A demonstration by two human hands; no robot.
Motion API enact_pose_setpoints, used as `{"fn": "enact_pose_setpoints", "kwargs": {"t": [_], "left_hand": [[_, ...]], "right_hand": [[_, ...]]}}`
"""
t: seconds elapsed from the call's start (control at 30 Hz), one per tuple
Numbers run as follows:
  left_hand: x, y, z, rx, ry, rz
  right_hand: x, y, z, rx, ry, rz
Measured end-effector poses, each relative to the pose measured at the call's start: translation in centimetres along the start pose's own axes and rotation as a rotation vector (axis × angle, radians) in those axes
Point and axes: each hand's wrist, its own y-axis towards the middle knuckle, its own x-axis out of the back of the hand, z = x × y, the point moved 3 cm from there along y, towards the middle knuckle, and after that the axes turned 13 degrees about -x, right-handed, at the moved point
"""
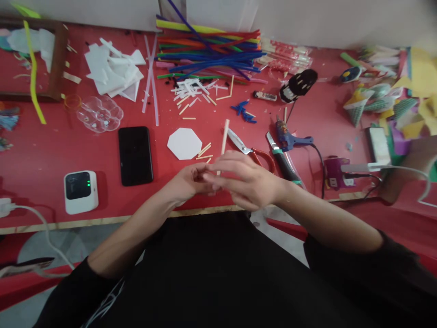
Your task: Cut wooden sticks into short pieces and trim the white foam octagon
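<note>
Red table [112,200]; R hand [247,180] & L hand [191,182] meet over near edge, w/ stick upright-ish at R fingers.
Big bundle of pipe cleaners [208,50], mixed colours, lies along far side, approx. centre. R hand: fingers bent round stick's lower part. L hand: fingertips bunched, up against R's; can't tell if they grip stick too. Phone [135,156] flat, scrn dark, left of L hand. Shears [246,149] just beyond R hand, partly hidden by it; cutter [285,159] right of them, glue gun [290,139] beside cutter. White octagon [185,143] flat, just past L hand. Stick [224,139] pale, top end pointing away, btwn octagon & shears. Short sticks [204,151] by octagon's right edge. Blue bits [244,112] farther back, in small pile.
</note>
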Motion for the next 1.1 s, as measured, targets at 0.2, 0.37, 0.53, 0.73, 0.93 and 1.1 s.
{"fn": "enact_pose_setpoints", "kwargs": {"t": [0.2,0.37,0.53,0.73,0.93,1.1], "left_hand": [[0.2,0.2,-1.0,-0.442,0.824,-0.154],[-0.6,0.3,-0.3,-0.55,1.146,-0.047],[-0.3,0.5,1.2,-0.517,1.211,-0.1],[-0.6,0.0,1.3,-0.533,1.273,-0.097],[-0.7,0.1,1.7,-0.516,1.215,-0.104],[-0.4,0.2,2.2,-0.545,1.185,-0.111]], "right_hand": [[-1.2,-2.1,-2.3,-0.67,0.19,-0.342],[-3.7,-2.8,-2.1,-0.507,0.202,-0.269],[-5.4,-3.2,-2.0,-0.49,0.149,-0.284],[-6.0,-2.8,-2.1,-0.501,0.125,-0.229],[-5.3,-2.7,-2.0,-0.549,0.152,-0.214],[-5.0,-2.8,-2.0,-0.614,0.183,-0.195]]}}
